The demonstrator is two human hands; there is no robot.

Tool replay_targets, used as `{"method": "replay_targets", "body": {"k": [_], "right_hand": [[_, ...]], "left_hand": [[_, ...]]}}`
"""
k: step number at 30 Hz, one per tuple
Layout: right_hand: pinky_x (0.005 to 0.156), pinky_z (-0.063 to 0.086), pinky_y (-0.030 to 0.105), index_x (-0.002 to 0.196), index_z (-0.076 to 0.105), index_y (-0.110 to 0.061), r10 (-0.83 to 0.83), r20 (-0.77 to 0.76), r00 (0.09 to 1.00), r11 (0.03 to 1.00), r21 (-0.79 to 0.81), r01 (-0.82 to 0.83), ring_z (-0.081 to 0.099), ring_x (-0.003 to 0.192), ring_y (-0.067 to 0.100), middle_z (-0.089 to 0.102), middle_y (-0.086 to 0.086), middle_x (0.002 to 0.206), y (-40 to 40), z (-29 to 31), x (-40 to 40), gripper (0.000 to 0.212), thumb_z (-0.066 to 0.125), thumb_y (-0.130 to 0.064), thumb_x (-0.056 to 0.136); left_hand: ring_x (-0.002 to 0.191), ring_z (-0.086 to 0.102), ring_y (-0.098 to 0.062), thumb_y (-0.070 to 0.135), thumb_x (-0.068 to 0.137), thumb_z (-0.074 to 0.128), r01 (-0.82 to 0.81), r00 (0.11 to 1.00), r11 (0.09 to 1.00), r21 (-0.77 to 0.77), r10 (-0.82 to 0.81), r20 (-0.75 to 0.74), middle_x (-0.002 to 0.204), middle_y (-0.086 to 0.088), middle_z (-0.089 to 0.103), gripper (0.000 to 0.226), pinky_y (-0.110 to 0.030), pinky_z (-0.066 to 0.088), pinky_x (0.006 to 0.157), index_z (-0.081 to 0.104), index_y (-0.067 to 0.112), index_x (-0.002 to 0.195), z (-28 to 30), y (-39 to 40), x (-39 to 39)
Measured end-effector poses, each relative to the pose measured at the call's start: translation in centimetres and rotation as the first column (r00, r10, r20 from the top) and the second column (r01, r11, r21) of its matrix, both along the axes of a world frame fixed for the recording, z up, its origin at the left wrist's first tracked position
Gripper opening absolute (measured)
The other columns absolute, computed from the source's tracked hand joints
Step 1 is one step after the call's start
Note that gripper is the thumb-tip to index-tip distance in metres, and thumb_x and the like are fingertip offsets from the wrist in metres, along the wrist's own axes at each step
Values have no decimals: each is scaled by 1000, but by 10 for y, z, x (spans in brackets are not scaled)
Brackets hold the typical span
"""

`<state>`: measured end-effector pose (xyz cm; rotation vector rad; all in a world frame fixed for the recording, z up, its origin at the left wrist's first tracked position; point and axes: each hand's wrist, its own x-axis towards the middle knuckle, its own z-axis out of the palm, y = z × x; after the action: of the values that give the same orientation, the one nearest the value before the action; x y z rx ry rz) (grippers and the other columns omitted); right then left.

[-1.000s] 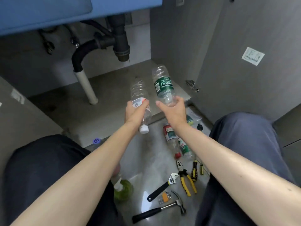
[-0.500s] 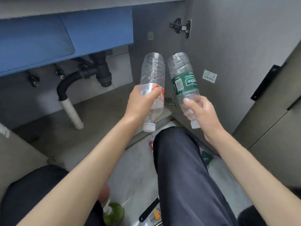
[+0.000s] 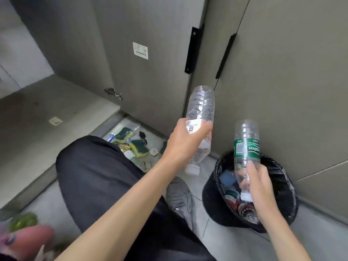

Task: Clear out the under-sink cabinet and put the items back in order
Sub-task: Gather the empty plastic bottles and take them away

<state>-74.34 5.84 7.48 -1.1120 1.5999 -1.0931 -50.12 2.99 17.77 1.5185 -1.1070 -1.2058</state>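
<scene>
Standing tall behind both hands are the grey cabinet doors (image 3: 282, 72), the biggest things here. Below the right fingers sits a black trash bin (image 3: 282, 200) with bright rubbish inside. Close to it is a grey shoe (image 3: 178, 196) on the floor. The left hand (image 3: 185, 142) has its fingers curled round a clear bottle (image 3: 202, 106) — white cap down, bottom up. The right hand (image 3: 260, 183) wraps its fingers round the neck of a green-label bottle (image 3: 246, 146), also upside down, right over the bin. Well off to the left of the left fingers lie green sponges (image 3: 139, 147) on the floor by the open cabinet — small and a bit blurry.
</scene>
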Motion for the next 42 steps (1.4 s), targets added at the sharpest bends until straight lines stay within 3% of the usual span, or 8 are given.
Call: {"method": "replay_targets", "body": {"k": [3,7,13,18,21,26,34,42], "right_hand": [[67,51,30,116,56,-37,-95,-26,995,995,25,95,67,72,4,71,-6,103,10,-11,-30,58,60,-80,77],[85,52,34,102,49,-53,-213,-101,972,977,-13,213,68,93,2,68,-22,103,15,-13,-54,37,72,-67,75],[80,47,26,108,48,-55,-252,-122,960,966,-91,242,69,93,-4,73,-18,101,9,-2,-80,54,83,-40,70],[84,46,11,117,46,-60,-286,-132,949,953,-141,268,60,107,-11,63,-31,115,1,2,-95,63,85,-42,71],[96,44,21,126,48,-50,-258,-123,958,957,-166,237,58,116,-1,64,-17,120,-2,-3,-97,63,82,-41,73],[92,52,31,118,61,-33,-207,-99,973,966,-179,187,66,101,5,72,-11,103,-16,1,-80,34,70,-25,87],[88,56,47,90,72,-29,234,-232,944,958,-114,-265,70,86,21,74,-4,85,-79,36,34,12,65,-20,85],[81,57,35,84,70,-35,623,-396,674,697,-108,-709,69,80,7,72,-16,81,-138,112,230,14,56,-32,84]], "left_hand": [[88,68,-7,70,68,64,77,997,995,62,-78,19,96,18,67,52,-42,58,83,51,40,108,-17,-5,-42],[94,63,-5,58,69,68,195,979,975,108,-200,35,104,21,60,73,-35,56,81,35,39,131,-33,-13,-86],[96,58,10,34,71,79,329,944,943,51,-330,15,108,35,47,89,-25,51,86,26,41,142,-52,-26,-137],[118,52,-4,27,73,84,348,937,935,72,-348,-14,127,8,56,95,-20,43,91,28,34,150,-79,-21,-152],[115,55,-2,27,77,83,302,953,951,61,-303,5,122,8,60,78,-11,42,84,42,31,143,-90,-14,-146],[71,65,-10,31,87,59,216,974,974,65,-219,55,83,5,73,14,-19,47,60,69,26,96,-77,-23,-112],[72,68,-21,35,85,49,131,753,976,173,-211,623,69,6,72,24,-39,59,73,69,24,77,-26,-59,23],[80,65,-29,37,78,47,-292,508,942,165,7,861,74,0,73,32,-32,49,72,71,17,78,18,-44,217]]}}
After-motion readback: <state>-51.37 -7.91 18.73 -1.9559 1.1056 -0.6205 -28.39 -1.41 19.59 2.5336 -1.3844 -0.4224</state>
